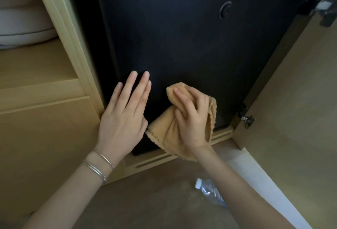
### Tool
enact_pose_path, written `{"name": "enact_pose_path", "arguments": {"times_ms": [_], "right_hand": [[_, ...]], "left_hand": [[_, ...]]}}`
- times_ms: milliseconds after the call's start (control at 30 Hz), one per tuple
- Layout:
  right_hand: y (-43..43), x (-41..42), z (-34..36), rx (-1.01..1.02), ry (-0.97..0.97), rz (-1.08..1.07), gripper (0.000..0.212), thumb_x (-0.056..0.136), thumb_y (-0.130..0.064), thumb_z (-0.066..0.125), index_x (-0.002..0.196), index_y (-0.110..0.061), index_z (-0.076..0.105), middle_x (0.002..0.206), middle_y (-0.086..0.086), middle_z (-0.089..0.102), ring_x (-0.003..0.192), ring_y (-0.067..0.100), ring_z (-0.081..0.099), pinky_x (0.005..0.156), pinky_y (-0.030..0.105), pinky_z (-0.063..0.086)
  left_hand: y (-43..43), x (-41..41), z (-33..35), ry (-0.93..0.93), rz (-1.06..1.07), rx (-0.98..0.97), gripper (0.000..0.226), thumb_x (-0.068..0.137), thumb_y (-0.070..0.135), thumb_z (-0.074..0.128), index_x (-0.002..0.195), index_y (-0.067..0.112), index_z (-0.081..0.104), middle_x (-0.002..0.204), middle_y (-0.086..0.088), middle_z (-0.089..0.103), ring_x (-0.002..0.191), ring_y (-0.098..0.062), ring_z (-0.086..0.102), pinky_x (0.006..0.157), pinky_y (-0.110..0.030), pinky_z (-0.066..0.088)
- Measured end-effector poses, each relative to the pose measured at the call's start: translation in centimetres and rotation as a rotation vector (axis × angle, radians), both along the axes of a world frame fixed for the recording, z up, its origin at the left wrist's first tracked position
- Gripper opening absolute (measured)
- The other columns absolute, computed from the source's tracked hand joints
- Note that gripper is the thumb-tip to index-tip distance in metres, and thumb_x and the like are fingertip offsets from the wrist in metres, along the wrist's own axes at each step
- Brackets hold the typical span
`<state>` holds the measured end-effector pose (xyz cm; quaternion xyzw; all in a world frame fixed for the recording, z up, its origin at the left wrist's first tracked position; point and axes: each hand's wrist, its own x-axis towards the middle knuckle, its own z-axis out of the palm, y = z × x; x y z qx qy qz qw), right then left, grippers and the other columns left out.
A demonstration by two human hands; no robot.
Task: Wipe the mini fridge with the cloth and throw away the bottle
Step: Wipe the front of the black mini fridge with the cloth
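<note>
Nearest, on the floor: clear plastic bottle (211,192) lying on its side, partly hidden under the right forearm, white cap toward the cabinet, long axis slanting from cap back toward the right. Below and behind both hands, closer to the right arm. Further up, right hand (193,119) clenched around the bunched tan cloth (164,130), pressing it to the lower door of the black mini fridge (182,43). Beside it, left hand (125,112) flat, fingers spread, holding nothing.

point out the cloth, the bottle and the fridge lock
cloth (165,130), head view, lower left fold beside the right hand
bottle (211,191), head view, clear body on the floor
fridge lock (225,10), head view, centre of the round keyhole
</note>
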<state>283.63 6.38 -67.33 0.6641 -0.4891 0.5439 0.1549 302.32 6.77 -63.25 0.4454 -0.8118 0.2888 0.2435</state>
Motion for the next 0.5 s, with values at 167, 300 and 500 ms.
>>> {"name": "enact_pose_path", "arguments": {"times_ms": [167, 300, 500], "right_hand": [[0.3, 0.0, -5.8, 0.111, 0.286, 0.031, 0.044, 0.09, -0.008, 0.058, 0.13, -0.023, 0.046, 0.125, 0.004, 0.042, 0.104, 0.03, 0.046, 0.086, 0.048, 0.043], [2.6, -2.1, -10.9, 0.366, 0.355, 0.084, 0.052, 0.085, -0.002, 0.063, 0.13, -0.022, 0.048, 0.126, 0.003, 0.045, 0.104, 0.031, 0.048, 0.08, 0.051, 0.044], [4.3, -6.7, -9.6, 0.309, -0.223, -0.177, 0.044, 0.086, -0.011, 0.051, 0.128, -0.025, 0.051, 0.129, -0.005, 0.04, 0.12, 0.008, 0.035, 0.104, 0.026, 0.029]], "left_hand": [[-0.5, -0.1, -0.6, -0.045, 0.014, -0.029, 0.074, 0.087, 0.017, 0.046, 0.153, 0.002, 0.016, 0.163, -0.006, -0.003, 0.151, -0.027, -0.011, 0.121, -0.045, 0.0], [-0.6, -0.2, -0.8, -0.062, 0.018, -0.029, 0.073, 0.089, 0.02, 0.045, 0.153, 0.003, 0.015, 0.164, -0.006, -0.001, 0.15, -0.027, -0.012, 0.121, -0.045, -0.004], [-0.7, -0.3, -1.2, -0.061, -0.001, -0.025, 0.073, 0.089, 0.019, 0.044, 0.153, 0.003, 0.013, 0.165, -0.003, -0.007, 0.15, -0.026, -0.012, 0.121, -0.045, -0.005]]}}
